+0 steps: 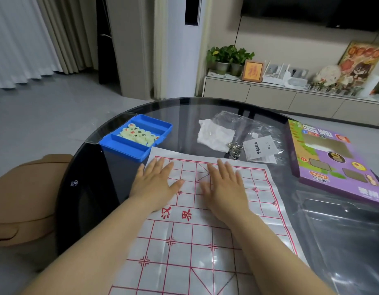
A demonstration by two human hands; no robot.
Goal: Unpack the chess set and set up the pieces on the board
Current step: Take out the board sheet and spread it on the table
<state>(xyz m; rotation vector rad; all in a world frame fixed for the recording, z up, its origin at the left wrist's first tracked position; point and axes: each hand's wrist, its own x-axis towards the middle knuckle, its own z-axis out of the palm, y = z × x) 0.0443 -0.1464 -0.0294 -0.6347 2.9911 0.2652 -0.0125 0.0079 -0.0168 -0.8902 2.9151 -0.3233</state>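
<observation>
A white paper board (pixel 205 237) with a red grid and red characters lies flat on the dark glass table (pixel 184 111). My left hand (pixel 155 184) and my right hand (pixel 223 188) press on its far half with fingers straight and spread, palms down. Beyond the board's far left corner stands a blue plastic tray (pixel 122 145) with three compartments. Several pale round chess pieces (pixel 137 135) with red and black characters lie heaped in its middle compartment.
A clear plastic bag with crumpled white paper (pixel 216 135), a metal ring puzzle (pixel 234 149) and an instruction slip (pixel 260 147) lie behind the board. A purple box (pixel 333 165) and a clear plastic insert (pixel 344 231) sit at the right. A tan chair (pixel 24 199) stands left.
</observation>
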